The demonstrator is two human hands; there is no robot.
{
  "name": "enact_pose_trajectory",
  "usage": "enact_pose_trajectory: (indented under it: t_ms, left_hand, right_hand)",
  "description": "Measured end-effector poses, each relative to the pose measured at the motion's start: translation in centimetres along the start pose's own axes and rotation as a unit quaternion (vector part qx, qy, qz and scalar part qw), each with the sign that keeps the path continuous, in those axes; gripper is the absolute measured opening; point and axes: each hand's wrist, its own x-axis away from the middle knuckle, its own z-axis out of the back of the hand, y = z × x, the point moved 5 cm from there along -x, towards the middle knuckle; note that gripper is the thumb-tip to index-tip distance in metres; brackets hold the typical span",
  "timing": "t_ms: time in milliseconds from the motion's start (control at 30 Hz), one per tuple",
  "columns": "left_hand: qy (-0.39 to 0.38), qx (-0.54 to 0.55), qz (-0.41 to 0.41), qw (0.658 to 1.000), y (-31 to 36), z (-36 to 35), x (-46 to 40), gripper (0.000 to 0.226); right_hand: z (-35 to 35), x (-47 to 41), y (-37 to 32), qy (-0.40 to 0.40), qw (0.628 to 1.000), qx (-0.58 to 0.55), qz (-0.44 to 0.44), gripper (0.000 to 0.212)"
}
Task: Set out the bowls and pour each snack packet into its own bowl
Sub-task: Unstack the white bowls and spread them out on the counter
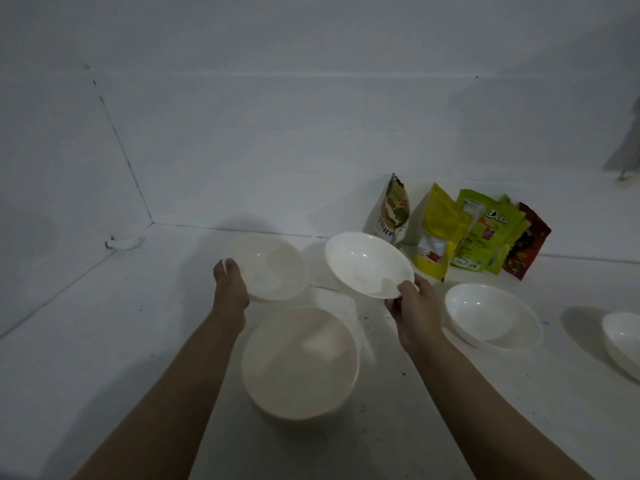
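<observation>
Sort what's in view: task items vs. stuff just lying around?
Task items:
- bowl in left hand, left hand
- bowl in right hand, right hand
- near bowl
- two bowls at right
- snack packets against the wall

Lying about:
- white scrap in the corner
- dark specks on the counter

Far-right bowl cut by frame edge; packet print too blurry.

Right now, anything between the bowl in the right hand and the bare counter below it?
Nothing visible. The right hand holds its bowl tilted above bare counter, between the left hand's bowl and the packets.
</observation>
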Motion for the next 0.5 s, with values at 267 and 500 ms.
enact_pose_trajectory:
  t_ms: [267, 500]
  left_hand:
    - [0.018, -0.056, 0.075, 0.995, -6.1, 3.4, -3.6, 0.050]
    - [0.034, -0.134, 0.023, 0.990, -7.1, 4.8, -4.1, 0.054]
  right_hand:
    - [1.0, -0.1, 7.1, 0.060, 0.996, -0.017, -0.065, 0.049]
    - [1.3, 0.5, 8.9, 0.069, 0.995, 0.046, -0.061, 0.051]
